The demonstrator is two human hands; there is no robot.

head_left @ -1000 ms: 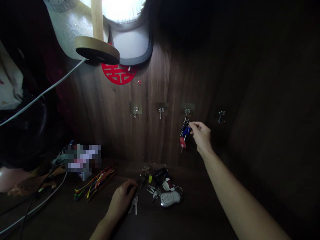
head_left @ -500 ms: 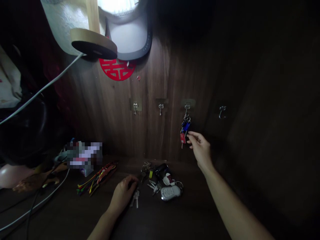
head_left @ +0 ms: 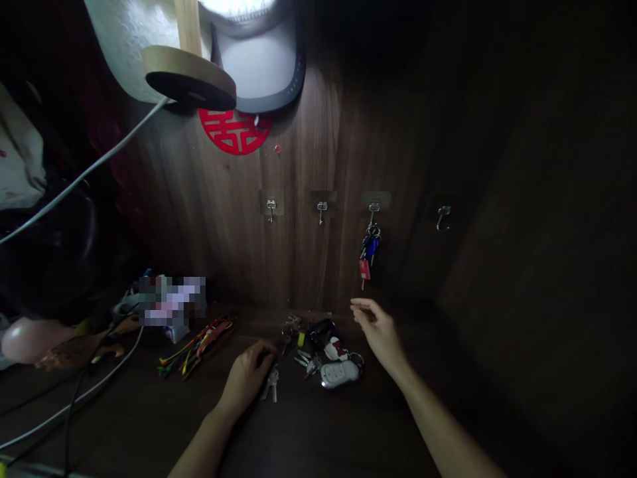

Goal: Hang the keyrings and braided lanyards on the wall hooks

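A bunch of keys [head_left: 369, 249] with a blue piece and a red tag hangs from the third wall hook [head_left: 374, 208]. Below it, apart from the bunch, is my right hand [head_left: 379, 330], open and holding nothing. My left hand [head_left: 246, 374] rests on the dark wooden surface, fingers loosely bent and thumb apart. Close beside its fingertips lie a few silver keys [head_left: 271, 385]; whether it touches them I cannot tell. Between my hands are more keys [head_left: 308, 362], a yellow tag [head_left: 301, 339], a silver remote fob [head_left: 340, 374], a red-and-white charm [head_left: 336, 348] and a black fob [head_left: 322, 332].
Other hooks [head_left: 271, 206] line the wooden wall. A lamp [head_left: 189, 76], a cap [head_left: 261, 63] and a red paper-cut [head_left: 233, 133] are above. Colourful cords [head_left: 199, 348], a blurred box [head_left: 176, 302] and a white cable [head_left: 99, 162] are at left.
My right hand has let go of the hanging key bunch and moved down and slightly left. My left hand stays in place. The view has shifted slightly.
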